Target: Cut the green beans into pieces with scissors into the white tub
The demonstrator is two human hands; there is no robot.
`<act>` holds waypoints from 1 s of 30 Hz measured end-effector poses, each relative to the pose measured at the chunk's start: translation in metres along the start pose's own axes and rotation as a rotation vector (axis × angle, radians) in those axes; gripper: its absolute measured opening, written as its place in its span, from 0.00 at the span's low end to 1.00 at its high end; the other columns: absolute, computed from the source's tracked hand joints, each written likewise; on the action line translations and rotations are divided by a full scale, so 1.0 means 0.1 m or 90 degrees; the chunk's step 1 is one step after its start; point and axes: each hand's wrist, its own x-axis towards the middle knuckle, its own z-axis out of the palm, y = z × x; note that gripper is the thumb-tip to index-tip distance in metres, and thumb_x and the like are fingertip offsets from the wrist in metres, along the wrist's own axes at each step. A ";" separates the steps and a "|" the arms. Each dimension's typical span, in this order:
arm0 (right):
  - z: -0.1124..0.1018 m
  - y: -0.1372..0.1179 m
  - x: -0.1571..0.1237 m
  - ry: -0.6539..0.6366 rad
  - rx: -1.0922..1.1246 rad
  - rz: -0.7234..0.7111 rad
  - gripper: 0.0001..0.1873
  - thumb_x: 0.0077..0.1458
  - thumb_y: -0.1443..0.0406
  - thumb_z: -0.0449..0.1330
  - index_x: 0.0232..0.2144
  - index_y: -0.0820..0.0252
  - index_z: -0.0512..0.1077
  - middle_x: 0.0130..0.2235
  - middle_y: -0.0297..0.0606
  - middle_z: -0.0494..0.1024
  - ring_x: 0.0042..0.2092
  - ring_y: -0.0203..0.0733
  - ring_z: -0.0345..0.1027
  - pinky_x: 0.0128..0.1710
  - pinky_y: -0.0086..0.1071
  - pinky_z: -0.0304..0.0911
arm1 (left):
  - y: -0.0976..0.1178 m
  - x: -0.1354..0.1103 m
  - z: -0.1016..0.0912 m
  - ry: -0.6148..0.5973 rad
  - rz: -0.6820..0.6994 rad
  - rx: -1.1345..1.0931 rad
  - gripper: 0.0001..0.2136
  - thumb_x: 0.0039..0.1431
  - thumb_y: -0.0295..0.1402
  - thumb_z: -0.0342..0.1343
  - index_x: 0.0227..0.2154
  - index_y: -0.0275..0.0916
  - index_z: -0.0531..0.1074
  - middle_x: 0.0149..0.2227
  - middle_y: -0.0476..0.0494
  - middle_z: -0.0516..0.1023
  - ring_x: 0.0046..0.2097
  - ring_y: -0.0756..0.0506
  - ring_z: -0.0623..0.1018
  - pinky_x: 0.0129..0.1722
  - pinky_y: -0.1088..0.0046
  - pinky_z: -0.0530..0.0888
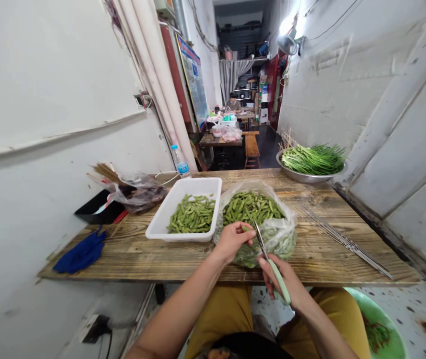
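Observation:
My left hand [232, 241] pinches a green edamame pod [245, 229] at the near rim of a clear plastic bag [284, 234] full of edamame pods. My right hand [287, 280] grips scissors [271, 262] with pale green handles; their blades point up toward the pod's end. A white rectangular tray [160, 219] left of the bag holds several more pods. Both hands hover over the near edge of the wooden table [321, 249].
A metal bowl of green chives [312, 160] stands at the far right corner. Metal skewers [343, 242] lie on the right. A water bottle [180, 162], a dark bag [141, 194], a black tray [95, 209] and a blue cloth [82, 253] sit left. A green basin [381, 329] is on the floor. A person sits far back.

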 end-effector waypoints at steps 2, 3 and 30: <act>0.02 -0.01 -0.01 0.010 0.021 -0.003 0.20 0.53 0.46 0.54 0.31 0.57 0.64 0.16 0.24 0.61 0.15 0.31 0.56 0.13 0.26 0.57 | 0.01 -0.03 0.02 -0.008 -0.016 -0.079 0.17 0.36 0.35 0.68 0.29 0.33 0.72 0.22 0.52 0.72 0.23 0.55 0.70 0.27 0.78 0.66; 0.03 -0.02 -0.01 0.015 0.032 -0.002 0.21 0.53 0.46 0.54 0.33 0.57 0.64 0.17 0.24 0.62 0.15 0.31 0.56 0.13 0.26 0.58 | 0.00 -0.04 0.02 -0.006 -0.021 -0.111 0.17 0.36 0.35 0.69 0.30 0.32 0.73 0.23 0.51 0.72 0.23 0.55 0.70 0.27 0.78 0.66; -0.08 -0.17 -0.02 -0.030 -0.021 -0.013 0.24 0.52 0.43 0.51 0.30 0.59 0.63 0.17 0.24 0.61 0.15 0.30 0.55 0.13 0.26 0.55 | 0.01 -0.12 -0.05 -0.107 0.097 0.317 0.12 0.55 0.36 0.48 0.20 0.37 0.65 0.16 0.54 0.60 0.20 0.53 0.59 0.22 0.77 0.56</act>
